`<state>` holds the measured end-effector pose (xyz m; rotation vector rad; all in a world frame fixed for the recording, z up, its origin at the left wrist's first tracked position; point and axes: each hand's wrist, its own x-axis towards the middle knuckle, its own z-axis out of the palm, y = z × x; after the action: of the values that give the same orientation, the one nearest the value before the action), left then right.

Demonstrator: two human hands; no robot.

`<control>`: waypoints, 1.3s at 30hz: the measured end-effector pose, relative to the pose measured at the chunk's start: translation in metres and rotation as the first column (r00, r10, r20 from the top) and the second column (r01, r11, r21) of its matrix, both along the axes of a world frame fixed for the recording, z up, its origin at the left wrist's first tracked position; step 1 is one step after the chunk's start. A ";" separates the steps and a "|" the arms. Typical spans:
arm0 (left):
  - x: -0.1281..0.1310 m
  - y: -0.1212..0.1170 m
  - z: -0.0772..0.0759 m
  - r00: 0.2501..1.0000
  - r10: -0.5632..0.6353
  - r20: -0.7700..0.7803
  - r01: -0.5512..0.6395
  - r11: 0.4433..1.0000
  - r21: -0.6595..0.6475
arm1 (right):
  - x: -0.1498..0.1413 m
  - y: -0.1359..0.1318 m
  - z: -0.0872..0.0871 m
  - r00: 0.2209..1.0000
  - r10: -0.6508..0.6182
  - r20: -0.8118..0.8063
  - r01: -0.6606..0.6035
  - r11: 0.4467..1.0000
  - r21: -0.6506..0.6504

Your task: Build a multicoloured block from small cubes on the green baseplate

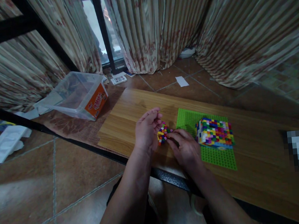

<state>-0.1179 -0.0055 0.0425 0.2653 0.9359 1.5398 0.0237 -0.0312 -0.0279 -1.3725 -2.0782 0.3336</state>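
Note:
My left hand (148,129) is raised just left of a small heap of loose, brightly coloured toy bricks (162,133). Its fingers are curled, with the thumb against the fingertips; whatever they hold is hidden. At the heap's right edge, my right hand (186,145) has thumb and forefinger drawn close together, and anything between them is too small to make out. To its right, a block built of multicoloured toy bricks (215,132) stands on a green studded baseplate (219,159). The right hand partly covers the baseplate's left side.
The wooden tabletop (124,109) has a dark front edge. A clear plastic tub (71,95) with an orange label stands at the table's left end. Papers (182,81) lie on the tiled floor beyond, before striped curtains (141,31). A white tray (6,143) is at far left.

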 end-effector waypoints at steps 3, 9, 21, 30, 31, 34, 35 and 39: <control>0.000 -0.001 0.001 1.000 -0.018 -0.003 0.018 1.000 0.007 | 0.002 0.001 -0.002 0.999 0.010 -0.042 -0.010 1.000 0.008; 0.000 -0.001 0.000 0.999 -0.050 -0.020 0.050 0.999 -0.005 | 0.003 0.003 -0.002 0.996 0.047 -0.080 -0.046 0.999 0.007; 0.016 -0.004 0.000 0.862 -0.233 -0.451 0.214 0.972 -0.092 | 0.020 -0.011 0.030 0.961 -0.038 -0.273 0.076 0.989 0.130; 0.032 -0.006 -0.008 0.719 -0.337 -0.608 0.387 0.921 -0.052 | 0.041 -0.015 0.045 0.949 -0.091 -0.301 0.136 0.982 0.132; 0.034 -0.007 -0.009 0.710 -0.342 -0.616 0.395 0.917 -0.054 | 0.048 -0.015 0.046 0.943 -0.129 -0.306 0.172 0.978 0.121; 0.041 -0.009 -0.014 0.662 -0.376 -0.648 0.451 0.891 -0.057 | 0.071 -0.013 0.050 0.896 -0.254 -0.363 0.306 0.947 0.093; 0.044 -0.010 -0.016 0.646 -0.392 -0.655 0.476 0.878 -0.056 | 0.078 -0.012 0.051 0.878 -0.287 -0.384 0.341 0.936 0.081; 0.052 -0.013 -0.021 0.588 -0.434 -0.683 0.552 0.832 -0.053 | 0.089 -0.012 0.047 0.864 -0.311 -0.396 0.360 0.932 0.052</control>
<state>-0.0657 -0.0182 0.0214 1.1829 1.1558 0.9710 0.1127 -0.0429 0.0191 -1.4325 -1.4844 0.2887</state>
